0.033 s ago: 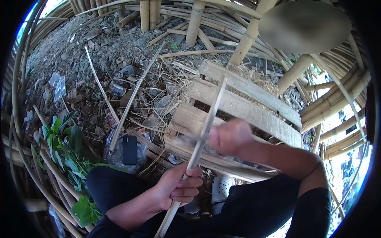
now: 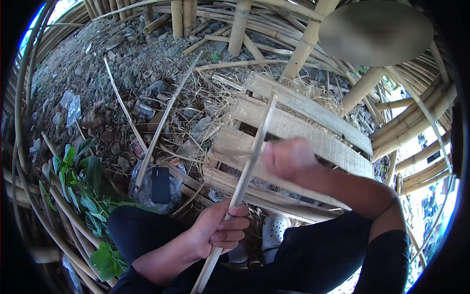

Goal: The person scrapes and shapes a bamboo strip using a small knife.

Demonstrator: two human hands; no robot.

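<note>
My left hand [image 2: 219, 232] is wrapped round a long pale bamboo strip [image 2: 248, 172]. The strip slants from near my lap up and away over the wooden slats. Further along it, my right hand [image 2: 290, 156] is closed, blurred by motion, beside the strip. From that fist a thin knife blade [image 2: 236, 152] reaches left across the strip; it is smeared, and its handle is hidden in the fingers.
A slatted wooden pallet [image 2: 313, 128] lies ahead. A dark phone [image 2: 160, 185] rests on clear plastic to the left. Two cut strips [image 2: 167, 115] lie on the rubble. Leafy green stems [image 2: 90, 169] stand at my left, bamboo posts [image 2: 240, 29] at the back.
My right hand and the knife have moved slightly up and away along the strip, and the blade looks more smeared. My left hand keeps its grip in about the same place.
</note>
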